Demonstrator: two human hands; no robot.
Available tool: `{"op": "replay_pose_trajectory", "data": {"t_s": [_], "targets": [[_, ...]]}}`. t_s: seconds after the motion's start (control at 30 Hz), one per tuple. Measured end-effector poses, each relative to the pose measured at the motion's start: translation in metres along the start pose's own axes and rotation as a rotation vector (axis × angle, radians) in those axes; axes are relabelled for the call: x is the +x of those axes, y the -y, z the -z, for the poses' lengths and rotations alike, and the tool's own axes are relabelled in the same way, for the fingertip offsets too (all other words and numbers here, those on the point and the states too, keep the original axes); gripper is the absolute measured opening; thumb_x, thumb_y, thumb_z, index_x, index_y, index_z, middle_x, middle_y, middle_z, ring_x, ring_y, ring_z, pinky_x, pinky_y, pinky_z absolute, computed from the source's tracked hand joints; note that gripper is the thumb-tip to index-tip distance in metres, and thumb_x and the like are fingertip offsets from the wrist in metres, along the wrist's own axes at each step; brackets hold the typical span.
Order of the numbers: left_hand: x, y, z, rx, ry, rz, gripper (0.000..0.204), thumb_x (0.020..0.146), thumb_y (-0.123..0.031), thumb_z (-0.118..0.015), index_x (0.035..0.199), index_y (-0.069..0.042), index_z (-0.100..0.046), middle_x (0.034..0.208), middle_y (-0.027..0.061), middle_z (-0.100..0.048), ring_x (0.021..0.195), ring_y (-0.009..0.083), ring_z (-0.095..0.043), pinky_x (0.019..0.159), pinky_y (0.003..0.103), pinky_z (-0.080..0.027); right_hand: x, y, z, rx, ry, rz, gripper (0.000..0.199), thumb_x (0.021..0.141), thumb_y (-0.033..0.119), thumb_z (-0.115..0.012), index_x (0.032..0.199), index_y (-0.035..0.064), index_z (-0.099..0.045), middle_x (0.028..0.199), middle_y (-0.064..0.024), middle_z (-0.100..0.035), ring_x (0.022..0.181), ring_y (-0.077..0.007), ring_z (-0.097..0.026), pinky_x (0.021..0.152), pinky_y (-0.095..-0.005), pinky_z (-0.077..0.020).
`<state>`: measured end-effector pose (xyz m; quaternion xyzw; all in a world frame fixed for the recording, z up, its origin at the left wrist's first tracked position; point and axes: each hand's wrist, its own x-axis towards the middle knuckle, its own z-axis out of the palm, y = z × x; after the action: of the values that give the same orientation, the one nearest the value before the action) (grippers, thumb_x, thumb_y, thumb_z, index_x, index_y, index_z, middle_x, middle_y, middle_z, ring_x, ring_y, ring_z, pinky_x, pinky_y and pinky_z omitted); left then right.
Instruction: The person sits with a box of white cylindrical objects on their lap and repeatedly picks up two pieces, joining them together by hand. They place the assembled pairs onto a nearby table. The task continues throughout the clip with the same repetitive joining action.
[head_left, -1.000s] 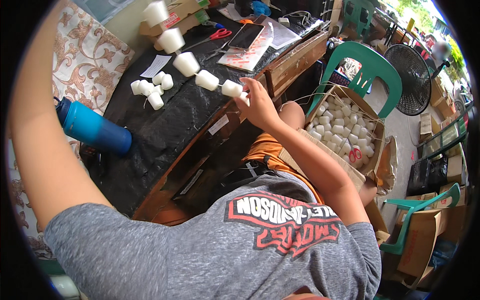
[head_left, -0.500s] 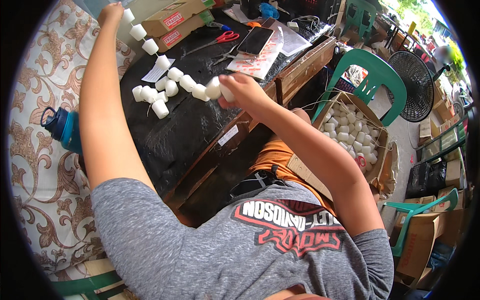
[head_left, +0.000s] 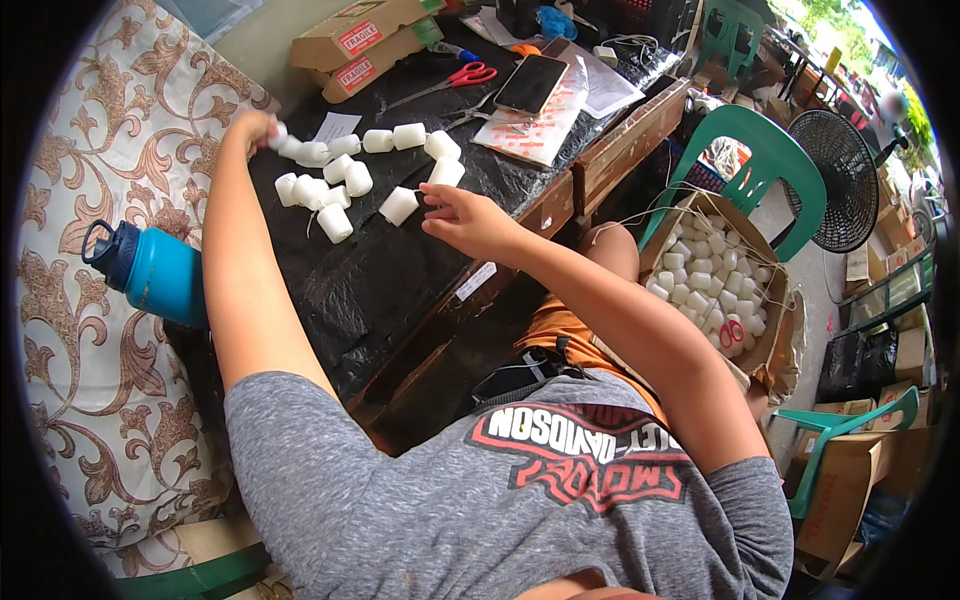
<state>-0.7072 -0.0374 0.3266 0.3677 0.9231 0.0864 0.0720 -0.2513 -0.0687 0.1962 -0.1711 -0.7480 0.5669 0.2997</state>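
A string of white, short barrel-shaped pieces [head_left: 378,141] curves across the black-covered table. At its left end my left hand [head_left: 254,131] is closed on the string, slightly blurred, beside a white piece. Near the string's other end, my right hand [head_left: 468,224] hovers over the table with its fingers apart. Its fingertips are close to a white piece [head_left: 399,206] and just below another [head_left: 446,174]; whether they touch is hard to tell. Between my hands lies a small cluster of the same white pieces [head_left: 337,223].
Red-handled scissors [head_left: 472,74], a phone [head_left: 531,83] and cardboard boxes [head_left: 357,42] lie farther back on the table. A blue bottle [head_left: 166,274] stands left of my arm. At right are a carton of white pieces [head_left: 706,268], a green chair [head_left: 745,150] and a fan [head_left: 838,181].
My left hand has come down from the upper left, lowering the string onto the table. My right hand has let go of the white pieces and opened.
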Motion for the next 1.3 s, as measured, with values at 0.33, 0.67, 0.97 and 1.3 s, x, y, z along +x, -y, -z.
{"op": "replay_pose_trajectory", "data": {"t_s": [0.33, 0.67, 0.97, 1.3], "targets": [[-0.089, -0.063, -0.021, 0.046, 0.391, -0.304, 0.02, 0.086, -0.03, -0.057, 0.08, -0.013, -0.065, 0.07, -0.0046, -0.064, 0.062, 0.007, -0.053, 0.061, 0.029, -0.042, -0.015, 0.009, 0.014, -0.107, 0.068, -0.106, 0.022, 0.088, 0.014, -0.056, 0.106, 0.0043, -0.062, 0.098, -0.007, -0.064, 0.092, -0.0112, -0.06, 0.081, -0.0263, -0.0475], [-0.092, -0.108, -0.074, 0.256, -0.073, -0.516, 0.022, 0.08, -0.023, -0.06, 0.09, -0.004, -0.065, 0.09, 0.0135, -0.065, 0.086, 0.0285, -0.062, 0.076, 0.038, -0.047, -0.149, -0.011, 0.097, 0.184, -0.223, -0.142, 0.018, 0.091, 0.007, -0.051, 0.104, -0.001, -0.06, 0.098, -0.006, -0.063, 0.091, -0.0112, -0.058, 0.08, -0.0242, -0.0471], [-0.077, -0.099, -0.082, 0.228, 0.007, -0.583, 0.024, 0.079, -0.028, -0.065, 0.079, -0.003, -0.067, 0.078, 0.0166, -0.065, 0.075, 0.0294, -0.064, 0.069, 0.038, -0.049, -0.304, -0.06, 0.158, 0.215, -0.866, -0.401, 0.019, 0.09, 0.015, -0.052, 0.102, 0.0049, -0.062, 0.088, -0.0001, -0.062, 0.077, -0.0062, -0.055, 0.073, -0.0217, -0.0442], [-0.071, -0.118, -0.095, 0.598, -0.047, -0.507, 0.022, 0.066, -0.014, -0.068, 0.086, -0.004, -0.068, 0.093, 0.0174, -0.065, 0.091, 0.0317, -0.063, 0.079, 0.041, -0.051, -0.34, -0.085, 0.169, 0.23, -1.104, -0.465, 0.017, 0.089, 0.014, -0.053, 0.1, 0.0064, -0.063, 0.085, -0.0015, -0.063, 0.074, -0.0078, -0.056, 0.07, -0.023, -0.0446]]}}
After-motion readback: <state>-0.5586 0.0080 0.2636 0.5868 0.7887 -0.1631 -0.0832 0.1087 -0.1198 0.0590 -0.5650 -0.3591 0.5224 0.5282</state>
